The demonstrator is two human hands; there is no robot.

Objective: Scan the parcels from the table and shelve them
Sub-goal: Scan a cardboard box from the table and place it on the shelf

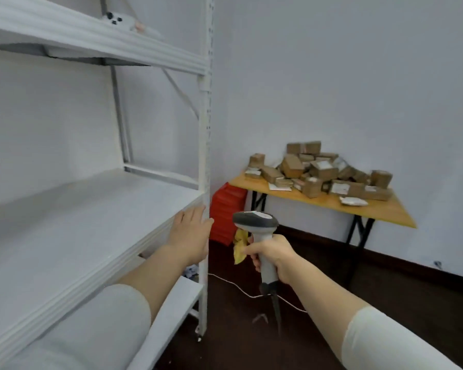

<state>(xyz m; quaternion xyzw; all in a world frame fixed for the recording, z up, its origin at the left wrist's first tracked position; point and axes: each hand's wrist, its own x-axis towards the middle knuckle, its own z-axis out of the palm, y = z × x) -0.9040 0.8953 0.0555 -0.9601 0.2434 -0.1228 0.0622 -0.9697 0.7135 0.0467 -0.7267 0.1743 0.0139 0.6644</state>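
A heap of brown cardboard parcels (321, 170) with white labels lies on a yellow folding table (385, 209) against the far wall. A white metal shelving unit (91, 209) fills the left of the view; its middle shelf is bare. My left hand (190, 233) is open, fingers straight, by the front right corner of that shelf next to the upright post. My right hand (271, 259) grips the handle of a grey barcode scanner (257, 222), held upright in mid-air, with its cable hanging down. No parcel is in either hand.
A red stack of crates (226, 212) stands between the shelf post and the table. A yellow scrap (239, 245) shows behind the scanner. A white cable (238, 288) runs across the dark floor. A white game controller (115, 18) sits on the top shelf.
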